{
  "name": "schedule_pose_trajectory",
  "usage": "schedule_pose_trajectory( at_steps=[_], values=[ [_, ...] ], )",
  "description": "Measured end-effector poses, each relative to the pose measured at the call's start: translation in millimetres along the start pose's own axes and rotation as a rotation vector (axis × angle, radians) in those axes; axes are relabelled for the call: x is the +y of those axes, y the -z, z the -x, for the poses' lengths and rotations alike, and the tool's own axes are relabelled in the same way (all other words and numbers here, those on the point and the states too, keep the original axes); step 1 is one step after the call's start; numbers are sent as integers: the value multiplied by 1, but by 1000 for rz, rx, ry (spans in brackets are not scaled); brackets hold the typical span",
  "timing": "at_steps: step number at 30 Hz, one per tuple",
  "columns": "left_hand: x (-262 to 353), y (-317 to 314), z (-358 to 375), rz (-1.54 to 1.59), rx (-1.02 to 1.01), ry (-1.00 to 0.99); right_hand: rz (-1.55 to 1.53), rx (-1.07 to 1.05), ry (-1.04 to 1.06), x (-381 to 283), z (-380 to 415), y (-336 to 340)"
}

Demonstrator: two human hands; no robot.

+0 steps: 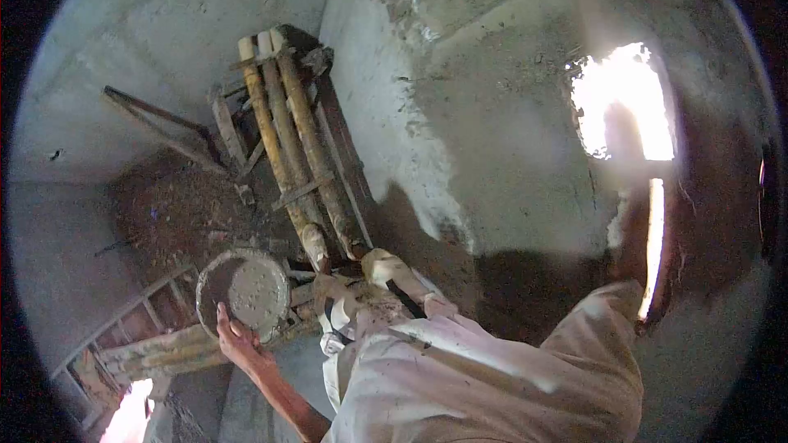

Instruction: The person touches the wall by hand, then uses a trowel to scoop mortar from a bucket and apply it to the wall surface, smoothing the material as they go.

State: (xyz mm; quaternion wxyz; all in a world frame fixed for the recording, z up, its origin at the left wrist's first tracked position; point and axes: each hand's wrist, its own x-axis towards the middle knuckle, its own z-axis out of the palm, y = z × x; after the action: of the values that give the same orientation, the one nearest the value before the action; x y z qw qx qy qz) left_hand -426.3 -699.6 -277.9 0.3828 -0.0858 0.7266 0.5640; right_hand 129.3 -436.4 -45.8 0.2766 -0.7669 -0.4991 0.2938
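My left hand (240, 341) is at the near rim of a round pan of mortar (258, 291), its fingers bent at the edge and one finger reaching up over the inner wall. Wet grey mortar with a pitted surface fills much of the pan, which sits beside the log platform close to my feet. On the other side, my right arm in a loose pale sleeve (603, 332) stretches toward the wall. The right hand itself is hidden past the sleeve's end.
Under and ahead of my feet runs a scaffold of round logs (283, 127) with crosspieces. More logs (168, 353) and a ladder (156, 312) lie to the left. A plastered wall (509, 172) rises at the right, with a bright opening (628, 90). Rubble (176, 213) covers the ground below.
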Motion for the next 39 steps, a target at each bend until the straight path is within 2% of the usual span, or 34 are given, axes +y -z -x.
schedule_pose_trajectory(
  at_steps=[2,4,7,8,10,11,12,13,15,16,18,21,22,23,25,27,29,30,32,33,35,37,39],
  values=[
    [4,-5,13,1,35,22,143,149,148,-65,45,35],
    [0,-5,4,36,71,89,325,253,285,-122,96,41],
    [3,-11,16,67,54,137,571,172,387,-141,133,6],
    [-6,-5,13,98,-20,119,636,71,422,-129,136,-16],
    [-17,-13,19,120,-44,110,747,-214,543,-84,136,-82],
    [-18,-18,20,133,-82,102,910,-252,734,-55,136,-124],
    [-23,-20,18,107,-203,123,1053,-598,697,-36,137,-158],
    [-11,-38,41,-56,-184,15,1042,-672,582,-36,151,-191],
    [-20,-50,50,22,-219,79,1252,-768,681,-18,166,-240],
    [-24,-54,54,6,-218,83,1201,-606,796,0,171,-265],
    [-31,-64,60,67,-356,139,1360,-585,846,35,164,-312],
    [-33,-89,76,40,-426,128,1426,-583,827,68,159,-352],
    [-31,-94,83,41,-471,120,1273,-642,721,131,155,-379],
    [-29,-102,89,41,-467,116,1269,-643,725,113,157,-368],
    [-27,-108,94,41,-493,99,855,-545,79,61,171,-318],
    [-28,-108,92,36,-522,77,1015,-508,166,95,164,-280],
    [-27,-113,92,-51,-651,82,1067,-399,256,60,170,-231],
    [-32,-120,96,-101,-655,22,1060,-397,257,50,178,-221],
    [-34,-128,101,-126,-670,25,1137,-295,543,40,190,-207],
    [-35,-134,102,-146,-679,36,1136,-275,533,37,190,-212],
    [-36,-134,107,-157,-701,24,1165,-460,574,29,193,-244],
    [-36,-132,108,-173,-706,39,1453,-593,763,74,176,-294],
    [-51,-130,106,-152,-699,15,1418,-592,803,73,171,-322]
  ],
)
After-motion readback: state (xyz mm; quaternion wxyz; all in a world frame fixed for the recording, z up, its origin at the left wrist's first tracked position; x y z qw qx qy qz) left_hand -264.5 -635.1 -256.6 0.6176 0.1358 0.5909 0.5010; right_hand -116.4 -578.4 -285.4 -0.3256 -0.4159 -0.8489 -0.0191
